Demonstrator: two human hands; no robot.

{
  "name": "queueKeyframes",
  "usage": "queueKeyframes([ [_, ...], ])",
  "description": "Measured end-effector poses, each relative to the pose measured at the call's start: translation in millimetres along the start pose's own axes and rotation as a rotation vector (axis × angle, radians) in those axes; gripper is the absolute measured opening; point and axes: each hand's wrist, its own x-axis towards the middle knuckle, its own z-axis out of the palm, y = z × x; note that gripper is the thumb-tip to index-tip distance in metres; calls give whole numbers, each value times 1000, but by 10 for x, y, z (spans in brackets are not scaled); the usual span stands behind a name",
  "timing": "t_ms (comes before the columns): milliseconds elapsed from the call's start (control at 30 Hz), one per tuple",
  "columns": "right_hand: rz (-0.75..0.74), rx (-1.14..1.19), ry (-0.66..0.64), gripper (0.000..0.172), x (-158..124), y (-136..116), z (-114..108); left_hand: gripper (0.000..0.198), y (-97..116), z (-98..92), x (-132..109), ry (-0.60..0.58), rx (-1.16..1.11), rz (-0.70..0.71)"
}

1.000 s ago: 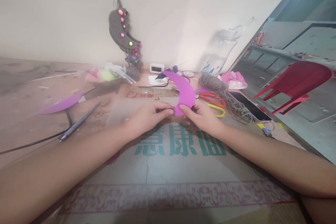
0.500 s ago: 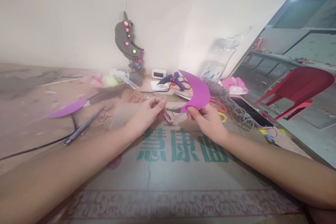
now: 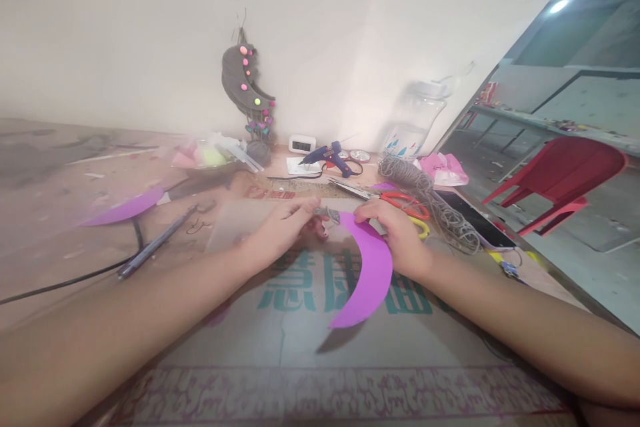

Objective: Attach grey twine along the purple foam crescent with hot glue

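A purple crescent cutout (image 3: pixel 373 273), its upper end wrapped in grey yarn (image 3: pixel 327 214), is held over the printed board. My right hand (image 3: pixel 397 233) grips the crescent just beside the wrapping, its fingers closed over the upper edge. The free point of the crescent curves down towards me and casts a shadow. My left hand (image 3: pixel 290 227) is closed at the wrapped tip, thumb and fingers pinched on the grey yarn. A small pink-handled item (image 3: pixel 324 232) shows partly behind my left fingers; its kind is unclear.
Behind my hands lie red-handled scissors (image 3: pixel 400 202), a blue glue gun (image 3: pixel 330 157) and a white digital clock (image 3: pixel 302 143). A grey yarn skein (image 3: pixel 435 197) and a phone (image 3: pixel 473 217) are on the right. A pen (image 3: pixel 157 243) rests at left; a decorated grey crescent (image 3: pixel 245 80) hangs on the wall.
The purple crescent has flipped from pointing up and away to curving down towards me. My right hand has shifted its grip to the top edge, and the scissors are now more exposed.
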Motion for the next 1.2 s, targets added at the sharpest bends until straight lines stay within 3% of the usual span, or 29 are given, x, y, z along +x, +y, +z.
queueKeyframes([
  [100, -10, -61, -4, 18, -5, 37, 14, 40, 10, -7, -18, 1, -35, 14],
  [267, 6, -120, -5, 19, -9, 52, 31, 33, 40, -8, -9, -51, 105, 63],
  [467, 6, -115, -43, 13, 15, 19, 64, 26, 25, 6, 0, -20, 133, 52],
  [700, 295, 29, 19, 15, 38, -54, 47, 27, 26, 4, -13, -44, 151, 58],
  [933, 413, 92, -20, 19, 54, 4, 57, 24, 31, -6, -15, -19, 103, 45],
  [1000, 376, 84, -76, 20, 60, 31, 73, 25, 12, -39, 6, 41, 66, 29],
  [1100, 177, 26, -244, 21, 69, 18, 89, 30, -52, -100, 59, 142, 57, 12],
  [1200, 8, -68, -399, 23, 79, -44, 100, 30, -114, -131, 103, 165, 24, 19],
])
